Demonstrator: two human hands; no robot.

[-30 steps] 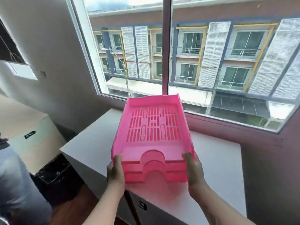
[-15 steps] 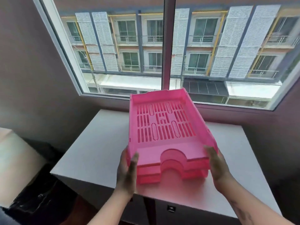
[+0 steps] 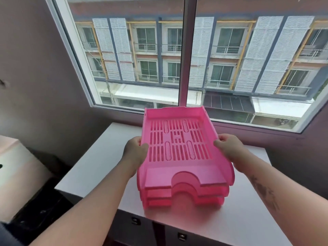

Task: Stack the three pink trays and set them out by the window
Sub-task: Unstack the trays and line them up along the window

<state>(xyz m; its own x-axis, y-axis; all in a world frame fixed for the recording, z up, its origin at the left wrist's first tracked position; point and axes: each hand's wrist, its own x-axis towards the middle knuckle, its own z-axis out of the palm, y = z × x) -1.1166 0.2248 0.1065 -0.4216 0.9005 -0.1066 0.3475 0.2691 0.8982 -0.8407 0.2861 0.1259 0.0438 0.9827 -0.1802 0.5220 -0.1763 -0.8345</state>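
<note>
Hands [image 3: 135,151] now midway along trays [image 3: 179,157]

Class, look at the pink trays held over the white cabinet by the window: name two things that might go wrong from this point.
1. The left hand and right hand grip only the side walls of the stacked trays, so the lower trays might slip or shift out of line.
2. The stack's near end sits close to the front edge of the cabinet; left there, it may be knocked off.
</note>
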